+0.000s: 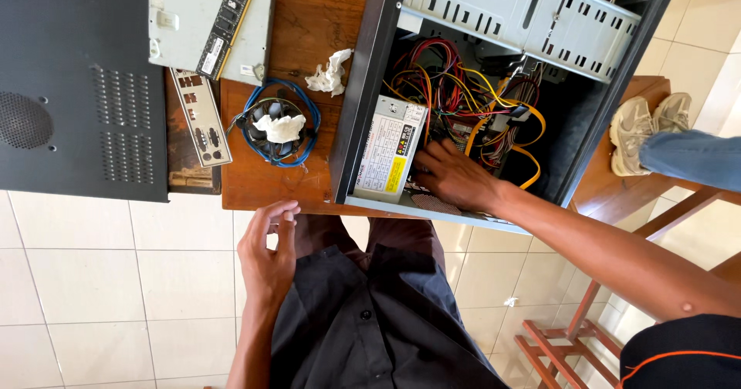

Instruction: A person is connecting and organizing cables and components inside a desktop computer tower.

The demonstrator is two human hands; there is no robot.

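Observation:
An open black computer case [369,88] lies on a wooden table [309,18]. Inside it are a grey power supply [390,153] and a tangle of red, yellow and black cables [455,88]. My right hand [457,177] reaches into the case just right of the power supply, palm down. Its fingers are spread against the cables and their tips are partly hidden. My left hand [266,250] hovers at the table's near edge, fingers loosely curled, holding nothing. The thing nearest to it is a cooler fan [278,130] ringed by a blue cable, with a white tissue on top.
Left of the fan lies a metal port plate [201,119]. A memory stick [225,30] rests on a grey metal panel [258,18]. A black side panel [77,88] sits far left, a crumpled tissue [330,72] beside the case. Another person's shoes [648,123] rest at right.

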